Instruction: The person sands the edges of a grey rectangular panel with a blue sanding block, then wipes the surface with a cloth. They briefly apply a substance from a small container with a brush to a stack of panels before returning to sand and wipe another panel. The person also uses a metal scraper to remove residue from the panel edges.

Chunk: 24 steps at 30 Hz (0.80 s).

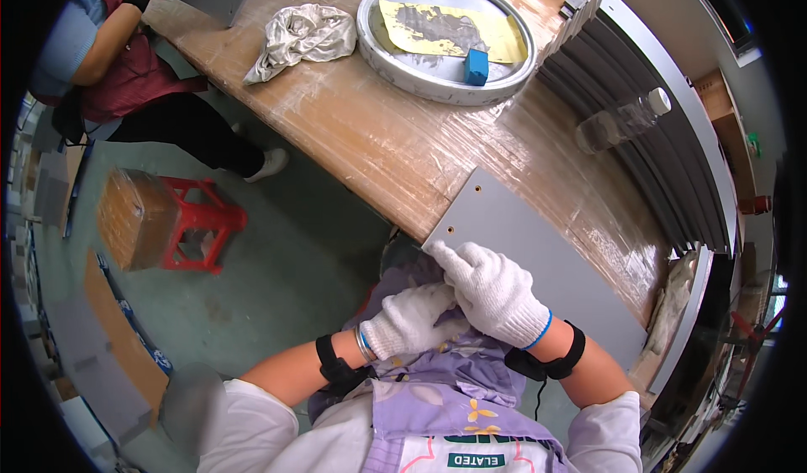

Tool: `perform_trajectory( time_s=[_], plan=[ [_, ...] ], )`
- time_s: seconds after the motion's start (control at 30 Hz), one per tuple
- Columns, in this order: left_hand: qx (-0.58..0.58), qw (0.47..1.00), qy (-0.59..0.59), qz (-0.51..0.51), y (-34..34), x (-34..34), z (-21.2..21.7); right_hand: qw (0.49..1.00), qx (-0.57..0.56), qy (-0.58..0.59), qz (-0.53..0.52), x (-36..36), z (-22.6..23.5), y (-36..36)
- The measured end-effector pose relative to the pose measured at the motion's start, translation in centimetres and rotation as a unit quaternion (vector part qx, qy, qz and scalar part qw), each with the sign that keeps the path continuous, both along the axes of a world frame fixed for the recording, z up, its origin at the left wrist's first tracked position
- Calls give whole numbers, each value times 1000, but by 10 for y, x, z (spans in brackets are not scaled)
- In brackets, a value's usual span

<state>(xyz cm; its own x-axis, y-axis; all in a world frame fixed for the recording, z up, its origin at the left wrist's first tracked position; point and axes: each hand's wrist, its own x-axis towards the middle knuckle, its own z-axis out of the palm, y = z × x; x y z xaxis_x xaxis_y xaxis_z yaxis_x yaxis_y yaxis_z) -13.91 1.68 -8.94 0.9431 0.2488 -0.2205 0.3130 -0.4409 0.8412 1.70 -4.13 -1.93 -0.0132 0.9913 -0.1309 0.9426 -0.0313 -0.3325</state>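
A flat grey panel [546, 259] with two small brass-coloured holes lies at the table's near edge, one corner toward me. My right hand [496, 296], in a white knit glove, is at that corner. Its index finger stretches to the panel's edge while the other fingers curl in; whatever they may hold is hidden. Beside and partly beneath it, my left hand [408, 322] in a matching glove has its fingers loosely apart, close to my purple apron [462, 402]. Nothing shows in the left hand.
A round grey lid [370, 61] holds a yellow sheet [508, 40] and a blue block [477, 68]. Nearby are a crumpled cloth [311, 36], a clear bottle [618, 122] and stacked dark panels [656, 137]. A red stool [202, 225] stands left; a co-worker [126, 78] works beyond.
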Motion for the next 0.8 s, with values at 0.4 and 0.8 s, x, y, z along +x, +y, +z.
perform_trajectory(
  time_s=[0.4, 0.8],
  plan=[
    [-50, 994, -79, 48, 3, -17, -8, 988, 31, 32, -147, 10, 8, 22],
    [47, 909, -266, 318, 34, -39, 33, 901, 10, 313, -300, 11, 13, -9]
  ],
)
